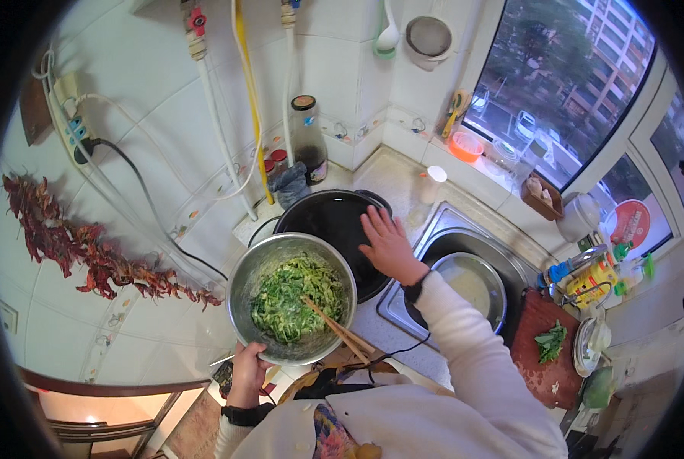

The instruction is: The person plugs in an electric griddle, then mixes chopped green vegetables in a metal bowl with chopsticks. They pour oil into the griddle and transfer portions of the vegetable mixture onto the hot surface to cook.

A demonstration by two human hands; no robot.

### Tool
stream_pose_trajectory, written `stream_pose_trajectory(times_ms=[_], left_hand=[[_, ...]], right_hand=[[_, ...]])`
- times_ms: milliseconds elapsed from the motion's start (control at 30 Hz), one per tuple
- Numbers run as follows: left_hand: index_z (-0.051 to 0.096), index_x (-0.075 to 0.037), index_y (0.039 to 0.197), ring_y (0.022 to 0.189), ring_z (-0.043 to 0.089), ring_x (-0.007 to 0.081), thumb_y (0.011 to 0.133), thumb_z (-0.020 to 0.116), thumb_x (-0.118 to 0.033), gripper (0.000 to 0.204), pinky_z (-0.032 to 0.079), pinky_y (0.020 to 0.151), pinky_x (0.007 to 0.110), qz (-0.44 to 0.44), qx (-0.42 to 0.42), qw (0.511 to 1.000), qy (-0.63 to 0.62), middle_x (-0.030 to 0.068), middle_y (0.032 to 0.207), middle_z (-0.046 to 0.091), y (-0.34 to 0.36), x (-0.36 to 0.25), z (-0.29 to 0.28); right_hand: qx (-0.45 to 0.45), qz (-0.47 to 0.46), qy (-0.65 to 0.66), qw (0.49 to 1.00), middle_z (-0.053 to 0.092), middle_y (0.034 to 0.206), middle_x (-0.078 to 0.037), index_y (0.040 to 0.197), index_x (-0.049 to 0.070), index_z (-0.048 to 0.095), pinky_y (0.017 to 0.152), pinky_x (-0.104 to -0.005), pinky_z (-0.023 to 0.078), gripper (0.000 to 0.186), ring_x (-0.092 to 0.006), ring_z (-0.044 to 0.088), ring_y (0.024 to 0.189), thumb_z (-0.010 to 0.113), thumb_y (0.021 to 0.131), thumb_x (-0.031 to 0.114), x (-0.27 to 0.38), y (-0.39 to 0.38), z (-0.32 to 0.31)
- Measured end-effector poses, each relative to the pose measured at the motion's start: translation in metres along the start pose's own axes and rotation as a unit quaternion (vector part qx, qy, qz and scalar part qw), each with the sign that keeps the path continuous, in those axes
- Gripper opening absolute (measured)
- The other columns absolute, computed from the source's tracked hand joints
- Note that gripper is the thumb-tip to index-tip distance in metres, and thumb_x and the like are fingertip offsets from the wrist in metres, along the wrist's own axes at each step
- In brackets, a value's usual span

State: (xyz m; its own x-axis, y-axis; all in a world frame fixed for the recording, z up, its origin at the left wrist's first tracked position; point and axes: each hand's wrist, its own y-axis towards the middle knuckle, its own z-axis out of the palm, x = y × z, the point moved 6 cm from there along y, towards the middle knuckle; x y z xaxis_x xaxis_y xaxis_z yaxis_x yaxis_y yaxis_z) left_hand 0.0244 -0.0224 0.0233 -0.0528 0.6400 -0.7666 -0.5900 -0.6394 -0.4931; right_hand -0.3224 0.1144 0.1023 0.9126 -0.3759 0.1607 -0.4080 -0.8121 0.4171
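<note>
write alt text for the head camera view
A person's left hand grips a round silver metal bowl of chopped leafy greens, wooden chopsticks resting in it, while the open right hand is over a wide black pot. To the right, a silver sink holds a round metal basin.

dried chilies (89, 256) on wall (139, 53), hung strainer (428, 36); s/s sink (432, 246), orange bowl (466, 148) nr window (564, 84)

Silver bowl (239, 297), green shreds (290, 302), tan chopsticks (340, 332); black pan (330, 218); dark-red chillies (89, 258) at left; white, flower-patterned tiles (143, 260); red-brown board (533, 376) at right.
</note>
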Motion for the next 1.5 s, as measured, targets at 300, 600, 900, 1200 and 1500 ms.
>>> stream_pose_trajectory(times_ms=[300, 600, 900, 1200, 1500], left_hand=[[0.047, -0.004, 0.114, 0.056, 0.060, 0.0184, 0.074, 0.050, -0.002, 0.041, 0.050, 0.035, 0.025, 0.021, -0.034, 0.999, -0.008, 0.0079, 0.089, 0.058, -0.008, -0.006, 0.010], [0.043, -0.003, 0.117, 0.075, 0.061, 0.0245, 0.073, 0.050, -0.003, 0.045, 0.057, 0.052, 0.036, 0.000, -0.059, 0.998, -0.011, 0.0106, 0.101, 0.056, -0.004, -0.002, 0.000], [0.044, 0.000, 0.117, 0.088, 0.063, 0.0325, 0.072, 0.049, -0.004, 0.045, 0.059, 0.067, 0.046, 0.007, -0.017, 1.000, 0.005, 0.0150, 0.111, 0.056, -0.003, -0.002, 0.001], [0.044, -0.002, 0.116, 0.071, 0.063, 0.0244, 0.071, 0.049, -0.003, 0.045, 0.057, 0.050, 0.034, -0.002, -0.054, 0.998, 0.012, 0.0107, 0.100, 0.057, 0.001, 0.000, -0.008], [0.045, -0.004, 0.116, 0.068, 0.062, 0.0220, 0.074, 0.051, -0.002, 0.042, 0.057, 0.049, 0.033, 0.002, -0.039, 0.999, -0.010, 0.0090, 0.095, 0.057, -0.002, 0.000, -0.002]], right_hand=[[0.142, -0.005, 0.031, 0.989, 0.024, 0.148, -0.016, 0.140, 0.007, 0.032, 0.108, -0.0536, 0.022, 0.071, -0.0355, 0.022, 0.137, 0.052, 0.085, 0.048, -0.003, 0.005, 0.090], [0.177, 0.039, 0.069, 0.981, 0.023, 0.149, -0.016, 0.140, 0.007, 0.033, 0.109, -0.0532, 0.019, 0.070, -0.0357, 0.020, 0.137, 0.049, 0.087, 0.050, -0.004, 0.003, 0.099], [0.206, 0.067, 0.093, 0.972, 0.020, 0.150, -0.015, 0.141, 0.008, 0.030, 0.110, -0.0516, 0.017, 0.070, -0.0342, 0.017, 0.139, 0.046, 0.088, 0.050, -0.005, 0.002, 0.096], [0.213, 0.073, 0.097, 0.969, 0.020, 0.150, -0.015, 0.142, 0.008, 0.030, 0.110, -0.0513, 0.017, 0.069, -0.0338, 0.017, 0.139, 0.046, 0.089, 0.050, 0.000, 0.000, 0.090], [0.195, 0.056, 0.089, 0.975, 0.022, 0.149, -0.016, 0.140, 0.008, 0.032, 0.109, -0.0529, 0.019, 0.068, -0.0348, 0.019, 0.138, 0.049, 0.088, 0.048, 0.001, -0.002, 0.087]])
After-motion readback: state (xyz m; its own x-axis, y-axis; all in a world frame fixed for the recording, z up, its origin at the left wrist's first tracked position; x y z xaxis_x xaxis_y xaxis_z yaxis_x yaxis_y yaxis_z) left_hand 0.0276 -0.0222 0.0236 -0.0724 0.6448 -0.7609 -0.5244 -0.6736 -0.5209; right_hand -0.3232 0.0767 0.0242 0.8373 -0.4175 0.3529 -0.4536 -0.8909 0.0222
